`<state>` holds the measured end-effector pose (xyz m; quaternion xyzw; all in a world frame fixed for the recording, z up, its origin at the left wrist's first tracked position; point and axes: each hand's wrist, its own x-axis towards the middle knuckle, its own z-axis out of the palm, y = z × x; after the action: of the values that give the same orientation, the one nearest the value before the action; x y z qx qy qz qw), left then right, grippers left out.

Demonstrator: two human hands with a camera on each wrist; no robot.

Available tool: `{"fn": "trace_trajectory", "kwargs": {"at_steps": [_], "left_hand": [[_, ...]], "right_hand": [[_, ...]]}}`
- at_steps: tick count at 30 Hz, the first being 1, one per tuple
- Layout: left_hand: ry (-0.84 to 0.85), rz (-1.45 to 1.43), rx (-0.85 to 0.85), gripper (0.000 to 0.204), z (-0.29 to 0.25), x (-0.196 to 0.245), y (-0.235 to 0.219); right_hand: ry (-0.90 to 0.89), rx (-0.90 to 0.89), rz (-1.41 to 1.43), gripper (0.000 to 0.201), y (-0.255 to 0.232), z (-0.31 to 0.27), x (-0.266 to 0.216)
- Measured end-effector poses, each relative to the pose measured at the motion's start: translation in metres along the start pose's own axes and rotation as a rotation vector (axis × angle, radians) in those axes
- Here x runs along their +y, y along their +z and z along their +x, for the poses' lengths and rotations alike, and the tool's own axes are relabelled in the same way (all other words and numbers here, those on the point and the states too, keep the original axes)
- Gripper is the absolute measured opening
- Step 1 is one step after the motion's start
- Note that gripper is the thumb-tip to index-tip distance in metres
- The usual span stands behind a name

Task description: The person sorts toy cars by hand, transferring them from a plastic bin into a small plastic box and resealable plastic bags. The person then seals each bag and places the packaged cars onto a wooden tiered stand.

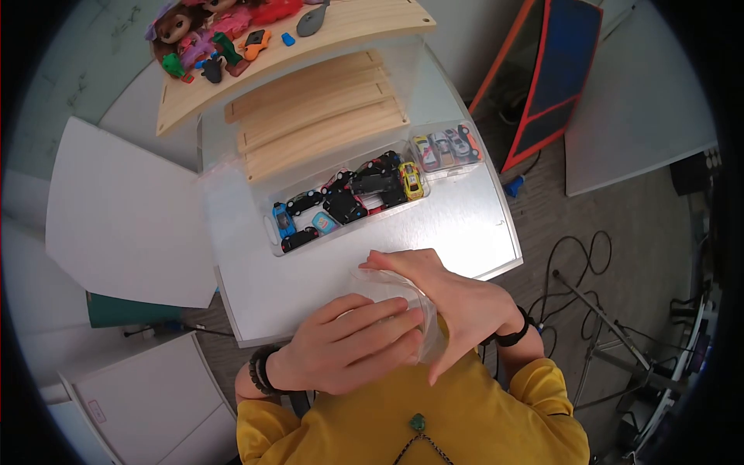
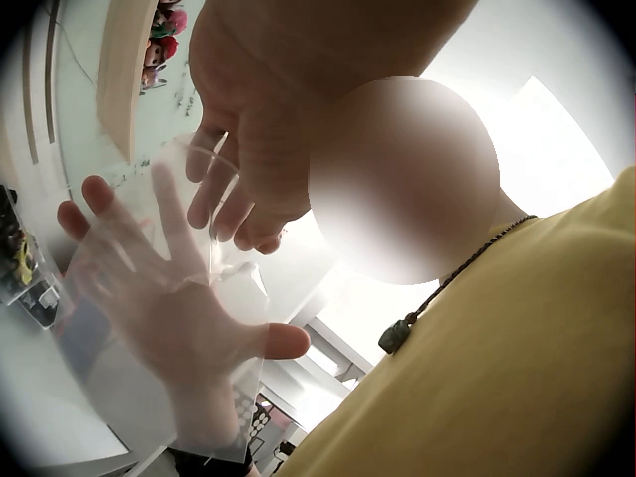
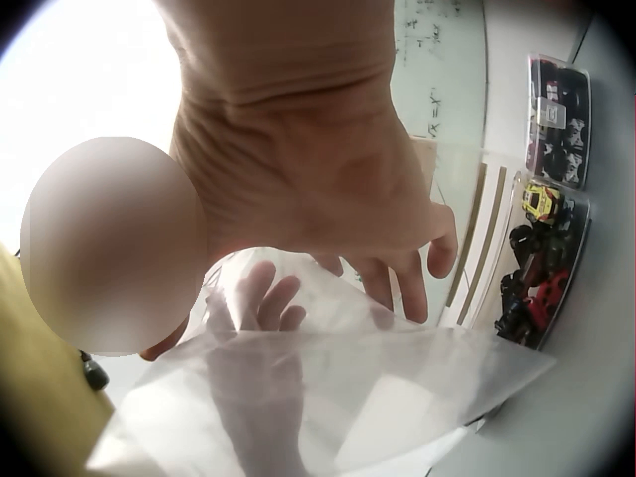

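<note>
A thin, clear plastic bag [image 1: 430,329] is spread between my two hands in front of the chest, over the table's near edge. My right hand [image 1: 469,310] has its fingers and thumb stretched wide against the far side of the film. In the left wrist view that palm shows hazily through the plastic [image 2: 119,348], with the thumb sticking out past it. My left hand [image 1: 349,341] lies along the near side, its fingers loosely extended over the film. Seen from the right wrist, the bag [image 3: 397,388] spreads below the right palm, and the left hand [image 3: 258,388] shows through it.
Beyond the hands, a clear bin [image 1: 267,232] of toy cars stands on the white table [image 1: 465,225], beside a smaller box of cars [image 1: 446,147]. A wooden shelf [image 1: 310,58] behind carries dolls [image 1: 174,27] and small toys. Cables [image 1: 573,263] and a metal stand are at right.
</note>
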<state>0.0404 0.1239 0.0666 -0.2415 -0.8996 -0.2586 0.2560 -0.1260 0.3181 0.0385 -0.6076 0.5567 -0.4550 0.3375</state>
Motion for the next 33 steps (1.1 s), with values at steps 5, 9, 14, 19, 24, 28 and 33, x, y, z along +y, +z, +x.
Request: {"fn": "trace_trajectory", "kwargs": {"at_steps": [5, 9, 14, 19, 24, 28, 33], "left_hand": [[0.008, -0.074, -0.086, 0.024, 0.000, -0.005, -0.003], [-0.094, -0.153, -0.406, 0.035, 0.000, -0.005, -0.010], [-0.039, -0.170, -0.564, 0.037, -0.013, -0.012, 0.001], [-0.050, -0.213, -0.621, 0.043, -0.013, -0.016, 0.007], [-0.113, -0.240, -0.578, 0.035, -0.015, -0.018, 0.001], [-0.166, -0.328, -0.445, 0.040, -0.023, -0.022, 0.011], [-0.169, -0.291, -0.330, 0.038, -0.022, -0.025, 0.015]], "right_hand": [[0.075, 0.039, -0.007, 0.138, 0.014, 0.005, -0.005], [0.042, 0.050, -0.093, 0.128, 0.016, 0.007, -0.005], [0.098, -0.067, -0.291, 0.132, 0.019, 0.006, -0.004], [0.146, -0.048, -0.333, 0.131, 0.015, 0.001, 0.002], [0.219, -0.024, -0.393, 0.129, 0.014, -0.007, 0.010], [0.234, -0.038, -0.387, 0.129, 0.013, -0.007, 0.013], [0.215, -0.016, -0.394, 0.128, 0.012, -0.002, 0.013]]}}
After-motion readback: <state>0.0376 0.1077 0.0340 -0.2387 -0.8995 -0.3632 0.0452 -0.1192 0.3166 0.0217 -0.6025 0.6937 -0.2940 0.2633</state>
